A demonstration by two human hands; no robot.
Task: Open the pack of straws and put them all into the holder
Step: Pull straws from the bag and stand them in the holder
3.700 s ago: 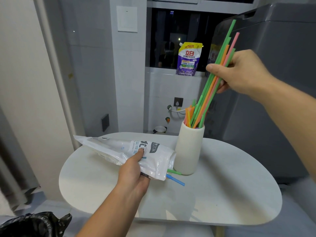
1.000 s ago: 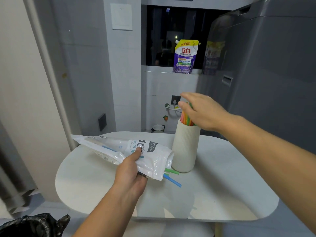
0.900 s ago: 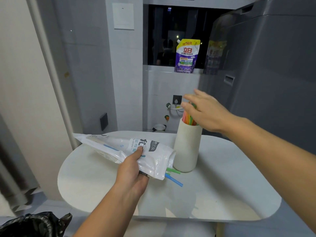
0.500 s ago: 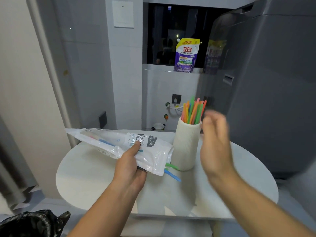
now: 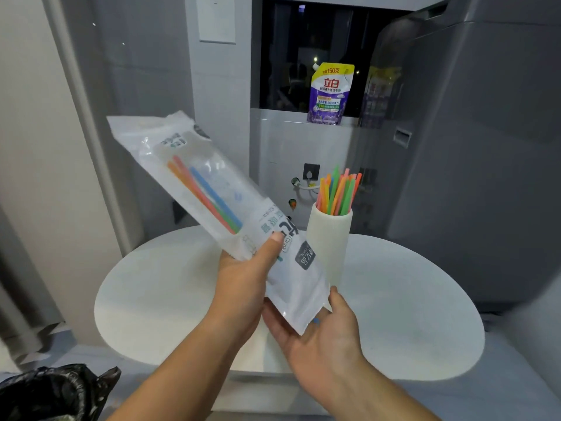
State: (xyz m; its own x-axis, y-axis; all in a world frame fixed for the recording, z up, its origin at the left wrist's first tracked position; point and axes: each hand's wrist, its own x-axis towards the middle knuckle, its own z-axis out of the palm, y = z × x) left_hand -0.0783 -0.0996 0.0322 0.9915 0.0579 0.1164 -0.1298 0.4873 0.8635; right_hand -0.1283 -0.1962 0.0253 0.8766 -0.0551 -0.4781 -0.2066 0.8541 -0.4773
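1. Step: emptying the last straws [image 5: 209, 197] from the pack [image 5: 230, 214], tilted mouth-down above the table [image 5: 409, 317].
2. Left hand [image 5: 246, 281] pinches the pack mid-body; right hand [image 5: 321, 335] is spread, cupped under the mouth.
3. Holder [image 5: 329, 238] stands just behind, mostly filled.
4. Next: slide the remainder out, grasp them, drop in holder.

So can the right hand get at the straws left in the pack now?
Probably yes. The right hand is cupped, palm up, just under the tilted pack's lower, open end; the remaining straws lie higher inside, nothing between.
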